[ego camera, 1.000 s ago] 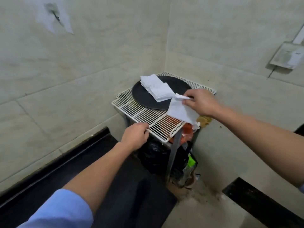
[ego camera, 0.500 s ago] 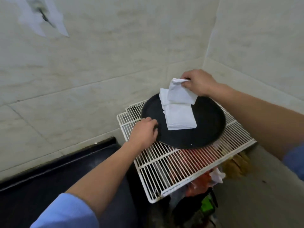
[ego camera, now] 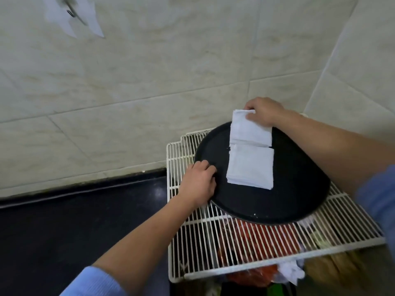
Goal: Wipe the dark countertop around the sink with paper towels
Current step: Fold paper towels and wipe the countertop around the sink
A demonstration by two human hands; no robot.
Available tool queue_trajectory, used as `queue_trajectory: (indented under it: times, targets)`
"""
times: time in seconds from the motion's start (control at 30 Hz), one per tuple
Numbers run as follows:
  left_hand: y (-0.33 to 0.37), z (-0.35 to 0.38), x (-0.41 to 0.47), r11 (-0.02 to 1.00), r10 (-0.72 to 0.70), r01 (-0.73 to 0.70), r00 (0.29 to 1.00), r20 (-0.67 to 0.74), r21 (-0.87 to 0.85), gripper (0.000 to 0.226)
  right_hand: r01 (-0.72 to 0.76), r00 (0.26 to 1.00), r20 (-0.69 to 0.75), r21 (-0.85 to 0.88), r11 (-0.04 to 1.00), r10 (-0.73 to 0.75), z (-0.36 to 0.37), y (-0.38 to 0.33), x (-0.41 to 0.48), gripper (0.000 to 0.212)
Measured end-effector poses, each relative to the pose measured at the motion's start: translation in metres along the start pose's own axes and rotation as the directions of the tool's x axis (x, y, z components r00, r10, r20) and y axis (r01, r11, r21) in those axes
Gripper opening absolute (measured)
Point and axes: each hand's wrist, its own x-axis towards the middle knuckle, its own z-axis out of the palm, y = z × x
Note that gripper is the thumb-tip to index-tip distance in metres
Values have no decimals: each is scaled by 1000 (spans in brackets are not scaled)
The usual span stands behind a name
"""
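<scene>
A stack of white folded paper towels point(ego camera: 250, 167) lies on a round black tray point(ego camera: 299, 189), which sits on a white wire rack point(ego camera: 224, 242). My right hand point(ego camera: 265, 112) pinches the far end of the top paper towel point(ego camera: 250, 131) and holds it lifted above the stack. My left hand point(ego camera: 201, 184) grips the tray's left rim with curled fingers. The dark countertop point(ego camera: 74, 227) stretches to the left of the rack, below the tiled wall.
Tiled walls point(ego camera: 171, 71) meet in a corner behind the rack. Under the rack I see red and orange bags point(ego camera: 252, 233) and crumpled white paper point(ego camera: 290, 270). A torn white patch point(ego camera: 72, 16) marks the wall at top left.
The view has come closer over the rack. My right hand carried the single towel from the rack's front edge back above the stack. My left hand shifted from the rack's edge onto the tray rim.
</scene>
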Motion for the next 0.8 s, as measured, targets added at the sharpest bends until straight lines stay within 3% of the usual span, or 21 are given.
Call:
queue_trajectory:
  times: [0.13, 0.3, 0.5, 0.6, 0.7, 0.8]
  targets:
    - [0, 3, 0, 1000, -9, 8, 1000, -23, -11, 26, 7, 996, -94, -36, 999, -10, 34, 1, -7, 47]
    - [-1, 7, 1, 1000, -5, 5, 999, -39, -4, 25, 31, 999, -39, -88, 996, -35, 74, -4, -21, 66]
    - [-4, -3, -5, 999, 8, -11, 998, -59, -43, 27, 23, 1000, 14, -133, 991, -21, 62, -10, -19, 70]
    - [-17, -21, -20, 999, -15, 10, 992, -129, -39, 28, 1, 998, -55, -156, 988, -10, 43, -32, -21, 68]
    - [-46, -40, -53, 995, -103, 101, 986, -130, -23, 27, 72, 977, -188, -162, 984, -103, 25, -87, -27, 54]
    - [-83, -57, -110, 973, -232, 232, 970, -78, 1, 24, 217, 951, -198, -110, 970, -235, 30, -165, -45, 42]
